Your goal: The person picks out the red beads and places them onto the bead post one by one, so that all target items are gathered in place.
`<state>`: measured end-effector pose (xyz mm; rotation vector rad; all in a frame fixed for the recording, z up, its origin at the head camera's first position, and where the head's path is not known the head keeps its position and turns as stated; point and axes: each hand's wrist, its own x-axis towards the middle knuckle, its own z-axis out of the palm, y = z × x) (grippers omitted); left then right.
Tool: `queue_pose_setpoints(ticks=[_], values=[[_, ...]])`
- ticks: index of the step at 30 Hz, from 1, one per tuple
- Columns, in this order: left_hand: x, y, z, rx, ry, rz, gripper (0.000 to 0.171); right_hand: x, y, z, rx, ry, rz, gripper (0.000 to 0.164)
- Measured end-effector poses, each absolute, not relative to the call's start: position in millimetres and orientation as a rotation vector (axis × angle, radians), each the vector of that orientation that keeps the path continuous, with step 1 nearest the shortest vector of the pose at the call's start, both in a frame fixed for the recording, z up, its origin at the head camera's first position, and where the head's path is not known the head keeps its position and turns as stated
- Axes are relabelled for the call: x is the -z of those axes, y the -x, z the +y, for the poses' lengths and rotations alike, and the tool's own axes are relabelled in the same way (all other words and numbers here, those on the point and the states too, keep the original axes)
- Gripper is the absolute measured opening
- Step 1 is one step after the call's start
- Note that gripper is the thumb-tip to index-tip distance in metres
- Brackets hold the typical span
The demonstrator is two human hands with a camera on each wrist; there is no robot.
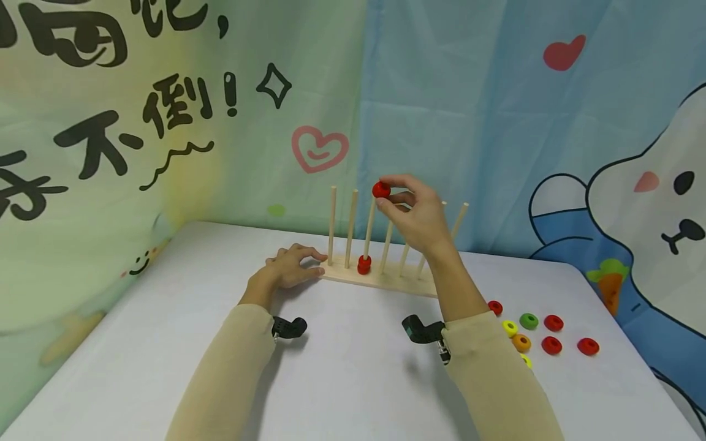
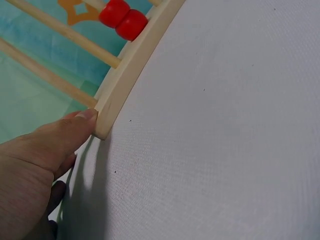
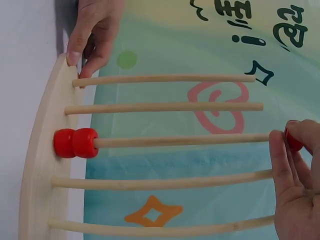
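Note:
A wooden peg stand [image 1: 397, 284] with several upright pegs stands on the table. My left hand [image 1: 289, 267] holds its left end, with the thumb [image 2: 86, 116] against the corner of the base. Two red beads [image 3: 76, 143] are stacked at the bottom of the third peg from the left. Above them, my right hand [image 1: 421, 214] pinches another red bead [image 1: 380, 189] between thumb and fingers, right at the top of that same peg. In the right wrist view the fingers largely cover this bead [image 3: 294, 142].
Loose beads lie on the white table [image 1: 342, 355] to the right: several red ones [image 1: 553, 323], a green one [image 1: 528, 321], an orange one [image 1: 521, 342] and yellow ones [image 1: 510, 328]. My right sleeve partly hides some. A printed cloth [image 1: 441, 92] hangs behind the table.

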<state>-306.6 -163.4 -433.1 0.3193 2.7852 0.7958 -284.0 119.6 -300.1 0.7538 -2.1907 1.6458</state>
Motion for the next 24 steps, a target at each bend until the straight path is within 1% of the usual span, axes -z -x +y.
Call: queue_pose_setpoints(ticks=[9,24], values=[[431.5,304.3,-162.4,-0.809,-0.311,2.777,0.040,292.7,281.6,118.1,-1.517,-0.635,-2.319,0.035],[430.0,303.4,-163.0,-0.798,-0.309,2.777,0.041,279.4,278.0,108.9,-1.282,-0.467,-2.520,0.038]])
